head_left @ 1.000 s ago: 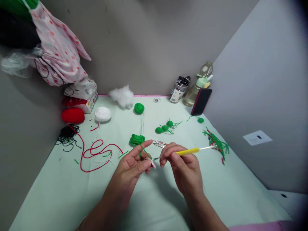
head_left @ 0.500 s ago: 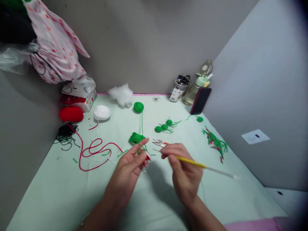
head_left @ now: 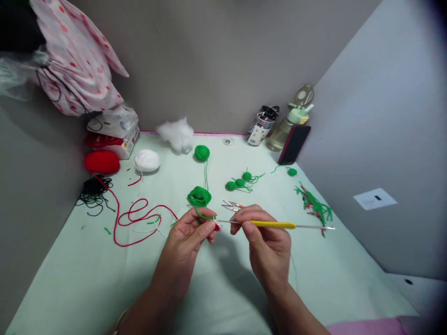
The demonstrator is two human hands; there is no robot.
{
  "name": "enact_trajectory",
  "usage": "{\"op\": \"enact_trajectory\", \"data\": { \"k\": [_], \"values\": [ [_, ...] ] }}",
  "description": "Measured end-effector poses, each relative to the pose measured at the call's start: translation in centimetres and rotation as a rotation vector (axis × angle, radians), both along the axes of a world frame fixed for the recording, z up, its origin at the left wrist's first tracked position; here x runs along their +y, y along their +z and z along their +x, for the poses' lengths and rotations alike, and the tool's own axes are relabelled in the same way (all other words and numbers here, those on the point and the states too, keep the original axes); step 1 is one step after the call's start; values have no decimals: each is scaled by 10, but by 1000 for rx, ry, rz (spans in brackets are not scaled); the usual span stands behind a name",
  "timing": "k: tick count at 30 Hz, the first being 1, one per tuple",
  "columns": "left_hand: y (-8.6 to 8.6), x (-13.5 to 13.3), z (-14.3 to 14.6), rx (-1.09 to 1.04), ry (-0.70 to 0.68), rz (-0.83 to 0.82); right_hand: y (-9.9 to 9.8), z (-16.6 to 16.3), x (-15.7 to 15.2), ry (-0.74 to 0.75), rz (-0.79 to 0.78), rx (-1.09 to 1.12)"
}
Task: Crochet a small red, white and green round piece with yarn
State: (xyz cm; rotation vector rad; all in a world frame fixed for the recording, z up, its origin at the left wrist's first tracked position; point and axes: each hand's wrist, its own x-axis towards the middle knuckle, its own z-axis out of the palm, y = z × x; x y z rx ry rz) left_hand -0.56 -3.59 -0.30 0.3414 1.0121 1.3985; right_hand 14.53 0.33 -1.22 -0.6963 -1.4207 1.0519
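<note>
Between the thumb and fingers of my left hand [head_left: 190,235] is a small red and white crochet piece [head_left: 217,226], mostly covered by the fingertips. Green yarn [head_left: 206,217] runs over my left index finger from a loose green skein [head_left: 199,197], which connects to a green yarn ball [head_left: 201,153] farther back. My right hand [head_left: 267,242] grips the yellow handle of a crochet hook [head_left: 275,224]. The hook's thin tip points left and meets the top of the piece; whether it is through a stitch, I cannot tell. Thread snips [head_left: 232,205] lie just behind my right fingers.
Red yarn [head_left: 102,162], a white yarn ball [head_left: 147,160] and black threads [head_left: 93,187] sit at left. White stuffing [head_left: 177,135] lies at the back. Small green crocheted balls [head_left: 239,183] and yarn scraps [head_left: 314,204] are at right, near a phone [head_left: 294,145] and bottle [head_left: 283,130].
The crochet hook has swung level and its tip has moved left to the piece. My left index finger has bent down from its raised position, with green yarn over it.
</note>
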Motion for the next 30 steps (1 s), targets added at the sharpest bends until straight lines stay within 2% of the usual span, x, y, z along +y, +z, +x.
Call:
{"op": "enact_trajectory", "data": {
  "k": [5,13,19,22,25,27,30],
  "values": [
    [0,-1,1,35,-16,10,1,0,1,10,9,-8],
    [-3,-2,2,55,-9,24,3,0,-1,-81,73,-81],
    [-1,-2,3,57,-8,15,4,2,-3,-82,116,-142],
    [0,-2,4,68,1,16,8,4,-6,-88,207,-244],
    [-2,-3,6,75,20,31,10,4,-10,-112,384,-374],
    [-4,-3,7,69,21,38,8,5,-13,-138,477,-451],
    [-6,-4,9,53,1,36,-2,6,-18,-195,521,-536]
  ]
}}
